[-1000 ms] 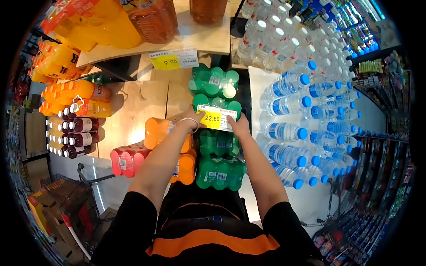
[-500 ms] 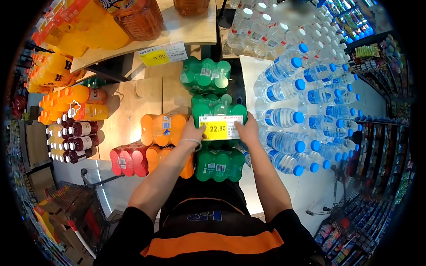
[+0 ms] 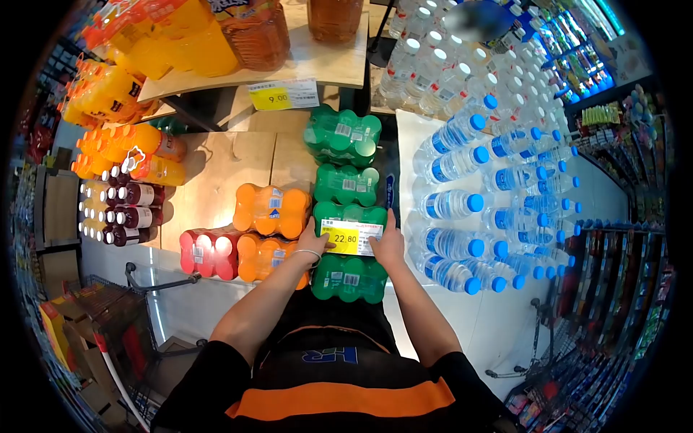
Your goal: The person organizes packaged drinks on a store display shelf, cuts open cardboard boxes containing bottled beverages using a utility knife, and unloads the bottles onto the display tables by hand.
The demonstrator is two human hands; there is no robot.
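Holding a yellow-and-white price card [image 3: 351,237] marked 22.80, both hands sit against the column of green bottle packs [image 3: 348,185] at the centre of the display. Left hand [image 3: 312,242] pinches the card's left edge, thumb on the yellow face and fingers behind; a thin bracelet [image 3: 309,254] rings that wrist. Right hand [image 3: 390,244] grips the right edge, fingers curled round it and index finger raised toward 12 o'clock. Card lies flat across the third green pack from the top, just above the lowest green pack [image 3: 351,278]. Whether it is clipped, stuck or only pressed there cannot be told. Judgement: the card appears brought to its spot but not released, since both hands grip it; letting go and checking that it stays would remain. At 9 o'clock from the card stand orange bottle packs [image 3: 272,209], with a red pack [image 3: 208,253] further on at 9 o'clock. At 3 o'clock lie rows of blue-capped water bottles [image 3: 462,204] on a white shelf. At 12 o'clock a second tag [image 3: 283,94], reading 9.00, hangs on the edge of a wooden shelf [image 3: 317,61] bearing large amber bottles. A shopping trolley [image 3: 137,317] stands at 8 o'clock.
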